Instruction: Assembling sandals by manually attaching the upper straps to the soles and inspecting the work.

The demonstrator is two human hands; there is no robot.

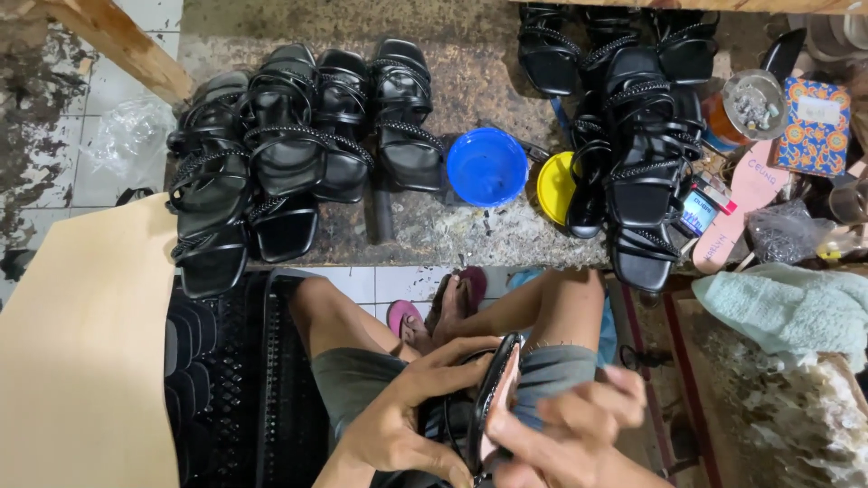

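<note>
On my lap I hold a black strappy sandal on its edge, its pinkish sole side facing right. My left hand wraps around its strap side from the left, fingers curled over the top. My right hand presses against the sole from the right, fingers bent. Both hands are low in the head view, above my knees and grey shorts.
A worn workbench carries two groups of black sandals, a blue bowl, a yellow lid, a jar of small parts and pink insoles. A tan sheet lies left, more sandals beside it, a light green cloth to the right.
</note>
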